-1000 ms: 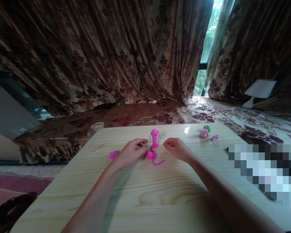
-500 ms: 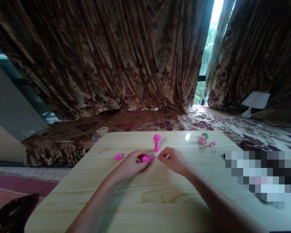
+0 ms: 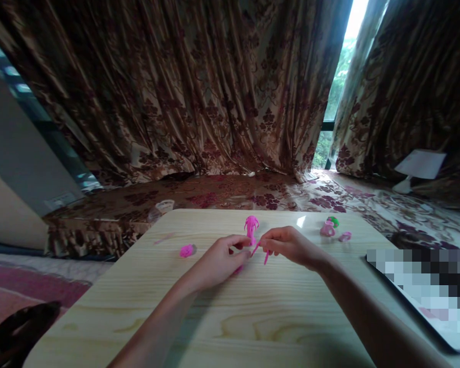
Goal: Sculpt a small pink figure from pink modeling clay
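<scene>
Over the middle of the table, my right hand [image 3: 287, 246] pinches a thin pink clay strip [image 3: 267, 257], which bends over its fingertips with ends hanging down. Close by on its left is my left hand [image 3: 228, 258], thumb and forefinger apart, the thumb beside one end of the strip; whether they touch is unclear. A pink clay lump [image 3: 238, 270] lies on the table under the left hand, mostly hidden by it. Just behind both hands stands a pink figure [image 3: 251, 226] with drooping strands at its top. Left of them rests a crumpled pink clay ball [image 3: 186, 251].
At the table's [image 3: 230, 317] back right are a pink pot-like piece [image 3: 328, 229], a green piece [image 3: 333, 221] and a small pink ring-like piece [image 3: 345, 236]. A blurred-out flat device [image 3: 425, 296] lies along the right edge. A white lamp [image 3: 421, 164] stands beyond.
The pink strip, earlier stretched from the lump to my right hand, now hangs from the right hand. That hand has risen slightly; my left hand has loosened from the lump. The view has shifted slightly.
</scene>
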Tool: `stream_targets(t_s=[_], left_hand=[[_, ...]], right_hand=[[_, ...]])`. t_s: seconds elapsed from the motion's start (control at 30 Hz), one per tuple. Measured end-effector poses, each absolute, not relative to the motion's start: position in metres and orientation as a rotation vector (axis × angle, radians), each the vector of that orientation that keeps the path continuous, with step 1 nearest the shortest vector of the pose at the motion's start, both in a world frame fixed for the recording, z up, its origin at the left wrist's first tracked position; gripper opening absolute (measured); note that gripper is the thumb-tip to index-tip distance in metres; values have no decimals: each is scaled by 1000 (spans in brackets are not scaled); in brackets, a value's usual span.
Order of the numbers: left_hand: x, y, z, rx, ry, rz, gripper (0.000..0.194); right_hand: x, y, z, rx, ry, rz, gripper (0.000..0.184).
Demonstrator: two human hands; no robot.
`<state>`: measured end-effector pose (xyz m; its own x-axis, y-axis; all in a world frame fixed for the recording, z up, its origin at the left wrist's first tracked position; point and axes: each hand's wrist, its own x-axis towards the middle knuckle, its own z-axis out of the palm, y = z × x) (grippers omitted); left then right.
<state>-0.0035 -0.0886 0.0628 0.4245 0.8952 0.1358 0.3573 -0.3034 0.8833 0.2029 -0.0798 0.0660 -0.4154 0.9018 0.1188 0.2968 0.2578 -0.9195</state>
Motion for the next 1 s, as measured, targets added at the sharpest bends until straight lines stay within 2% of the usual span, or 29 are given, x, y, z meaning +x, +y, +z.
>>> stream_targets(t_s=[0.37,0.47,0.6,0.77,1.0], left_hand=[[22,-80,58,1840,1015,910,20],[23,-86,56,1877,1058,958,16],[25,-94,54,1882,1067,1020,19],[26,-94,50,1821,1079,1021,14],[23,-90,46,1800,1165,1004,17]], right_hand=[[208,-85,53,-1112,-1763,1193,29],[205,-86,50,-1153,-1727,1205,24],[199,-87,45,-1171,-1661,1227,20],[197,-87,43,-1113,-1692,1234,28],[194,-88,41,-1036,-1606,1231,16]])
